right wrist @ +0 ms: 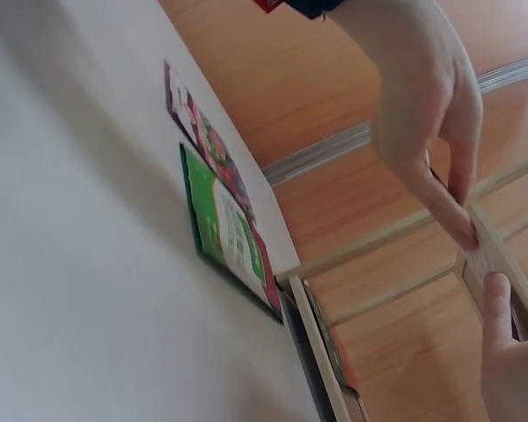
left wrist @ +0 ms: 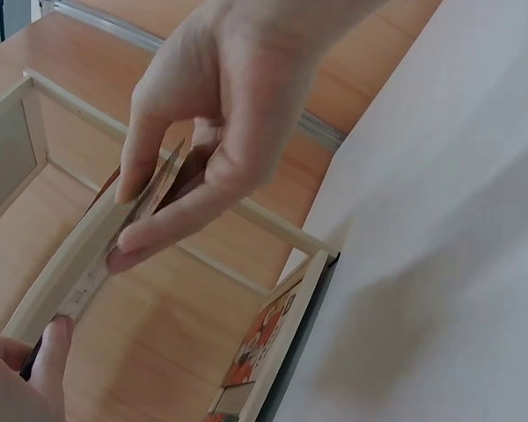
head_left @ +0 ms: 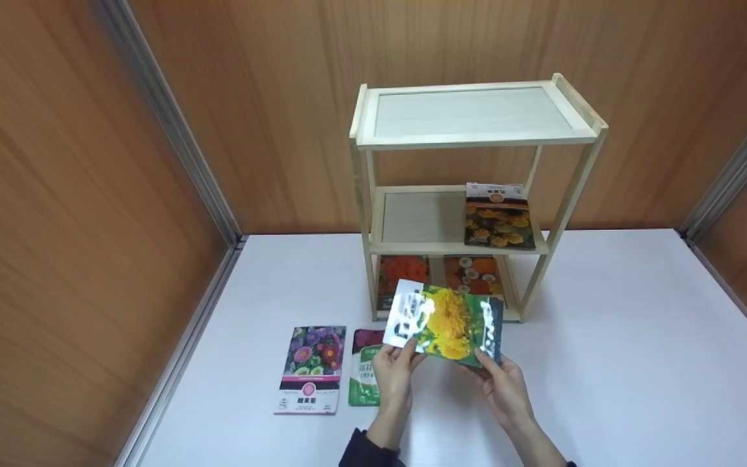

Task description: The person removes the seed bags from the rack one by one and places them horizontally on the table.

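Observation:
Both hands hold a glossy seed packet (head_left: 448,321) with yellow flowers on it, turned sideways and raised in front of the shelf in the head view. My left hand (head_left: 393,376) pinches its silvery white end, thumb on the front. At the dark lower right corner, my right hand (head_left: 504,389) grips it with the thumb on top. A dark edge shows just behind the packet's right end. In the left wrist view the packet (left wrist: 88,281) appears edge-on between the left thumb and the right hand's fingers (left wrist: 167,220).
A three-tier pale wooden shelf (head_left: 458,139) stands behind the hands. A packet with orange flowers (head_left: 498,220) lies on its middle tier; red-flower (head_left: 403,275) and orange-white (head_left: 474,272) packets lie on the bottom. Purple-flower (head_left: 310,370) and green (head_left: 363,383) packets lie on the white table.

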Motion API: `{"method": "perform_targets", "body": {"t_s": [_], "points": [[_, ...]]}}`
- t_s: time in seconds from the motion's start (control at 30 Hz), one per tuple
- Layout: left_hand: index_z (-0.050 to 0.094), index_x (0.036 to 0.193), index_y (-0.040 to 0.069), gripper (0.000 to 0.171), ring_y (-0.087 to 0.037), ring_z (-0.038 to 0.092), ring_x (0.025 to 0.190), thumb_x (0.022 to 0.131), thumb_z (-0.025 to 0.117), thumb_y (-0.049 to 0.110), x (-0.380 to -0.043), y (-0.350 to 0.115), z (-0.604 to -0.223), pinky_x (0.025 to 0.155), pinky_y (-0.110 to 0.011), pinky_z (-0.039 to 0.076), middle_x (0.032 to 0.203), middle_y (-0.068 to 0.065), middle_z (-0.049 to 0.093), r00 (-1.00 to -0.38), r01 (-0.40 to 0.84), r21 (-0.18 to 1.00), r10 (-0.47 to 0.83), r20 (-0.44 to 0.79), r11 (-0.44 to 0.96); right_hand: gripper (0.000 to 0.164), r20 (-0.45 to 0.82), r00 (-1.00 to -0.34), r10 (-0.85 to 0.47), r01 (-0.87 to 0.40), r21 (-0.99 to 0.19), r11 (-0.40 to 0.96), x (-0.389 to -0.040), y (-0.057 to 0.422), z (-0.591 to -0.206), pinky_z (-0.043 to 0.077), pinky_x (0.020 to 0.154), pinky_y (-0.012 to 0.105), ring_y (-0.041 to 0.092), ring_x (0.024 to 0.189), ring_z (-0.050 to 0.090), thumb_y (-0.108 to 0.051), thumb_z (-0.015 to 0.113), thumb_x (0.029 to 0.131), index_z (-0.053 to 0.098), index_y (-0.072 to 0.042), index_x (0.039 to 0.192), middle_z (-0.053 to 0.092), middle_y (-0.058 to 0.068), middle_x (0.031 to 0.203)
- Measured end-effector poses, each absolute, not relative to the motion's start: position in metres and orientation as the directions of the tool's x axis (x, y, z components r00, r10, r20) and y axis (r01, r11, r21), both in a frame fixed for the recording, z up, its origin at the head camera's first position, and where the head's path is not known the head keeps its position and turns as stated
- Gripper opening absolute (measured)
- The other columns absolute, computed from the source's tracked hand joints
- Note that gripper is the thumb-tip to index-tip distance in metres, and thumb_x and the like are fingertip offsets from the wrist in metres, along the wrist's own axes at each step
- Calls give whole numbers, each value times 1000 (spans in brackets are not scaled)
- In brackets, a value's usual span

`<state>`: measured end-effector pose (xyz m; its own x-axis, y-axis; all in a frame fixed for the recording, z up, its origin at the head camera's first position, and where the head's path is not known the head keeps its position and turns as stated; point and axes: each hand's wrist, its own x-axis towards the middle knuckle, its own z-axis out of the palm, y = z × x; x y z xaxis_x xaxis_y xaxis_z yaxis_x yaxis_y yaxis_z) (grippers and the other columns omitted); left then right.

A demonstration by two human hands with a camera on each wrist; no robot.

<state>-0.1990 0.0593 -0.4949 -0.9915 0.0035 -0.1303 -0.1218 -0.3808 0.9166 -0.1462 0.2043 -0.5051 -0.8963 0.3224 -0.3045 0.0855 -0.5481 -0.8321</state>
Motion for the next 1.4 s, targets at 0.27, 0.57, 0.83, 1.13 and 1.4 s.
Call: {"method": "perform_targets", "body": {"t_s": [0.27,0.57,0.83,1.13,1.4], "points": [[50,109,-15,30,-22,64,78,82,56,-1,-211,39,-491,70,-31,51,89,-18,64,-970,-201,935,190,-149,-293,50,-290,-929,229,176,-892,-416,-139,236,-496,47,82,30,19,93,59,-19,53,88,36,10,126,60,10,104],[47,110,-16,31,-22,64,78,83,55,-2,-217,19,-489,70,-31,51,90,-19,64,-919,-222,946,373,-124,-234,52,-205,-976,80,180,-953,-246,-132,260,-495,49,77,33,19,86,62,-14,52,89,31,17,125,63,10,97],[49,113,-13,35,-22,64,79,85,56,7,-215,23,-491,71,-33,51,92,-18,64,-938,-216,952,315,-142,-215,43,-219,-953,210,182,-967,-181,-133,248,-501,51,71,33,22,81,63,-4,51,88,37,15,123,63,16,96],[46,114,-14,45,-25,62,85,83,61,14,-187,56,-507,71,-30,51,97,-19,62,-985,-113,973,152,-83,-200,34,-227,-876,425,144,-965,-218,-140,224,-508,51,71,28,19,80,64,-1,47,89,42,11,121,61,20,100],[45,117,-13,39,-28,58,96,84,58,4,-166,77,-519,75,-25,49,108,-23,57,-996,-57,979,74,-43,-196,35,-205,-839,504,112,-971,-210,-143,205,-520,50,71,25,14,80,64,-5,46,91,41,8,123,59,22,106]]}}
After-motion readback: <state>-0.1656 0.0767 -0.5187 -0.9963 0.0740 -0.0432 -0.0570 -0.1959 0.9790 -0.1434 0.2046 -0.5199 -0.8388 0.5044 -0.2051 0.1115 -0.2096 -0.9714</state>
